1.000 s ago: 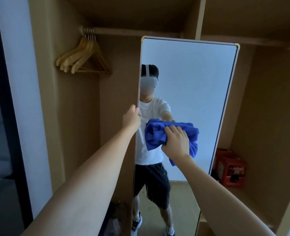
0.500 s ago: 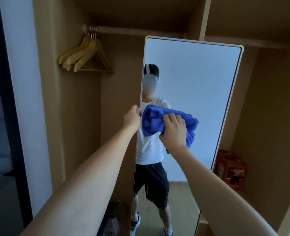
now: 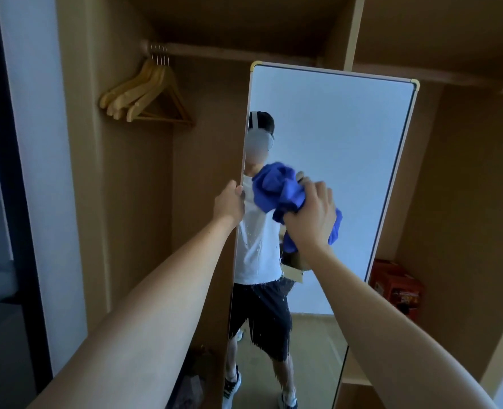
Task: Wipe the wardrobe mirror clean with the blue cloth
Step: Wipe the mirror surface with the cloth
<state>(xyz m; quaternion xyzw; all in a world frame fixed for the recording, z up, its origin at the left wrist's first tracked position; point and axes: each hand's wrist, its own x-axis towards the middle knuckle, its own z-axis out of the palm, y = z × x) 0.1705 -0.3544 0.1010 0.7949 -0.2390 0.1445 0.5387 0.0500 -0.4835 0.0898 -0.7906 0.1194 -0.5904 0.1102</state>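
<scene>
1. The left hand grips the left edge of the tall mirror, fingers curled round the frame.
2. The right hand clutches the bunched blue cloth and holds it against the glass at about mid-height — near the left edge.
3. The mirror stands upright inside an open wooden wardrobe.
4. Wooden hangers hang from the rail at upper left — a red box sits low on the right.

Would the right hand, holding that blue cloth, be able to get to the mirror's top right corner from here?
Probably yes. The right hand grips the blue cloth at mid-height on the mirror, with only bare glass up to that corner. It would be a stretch.
</scene>
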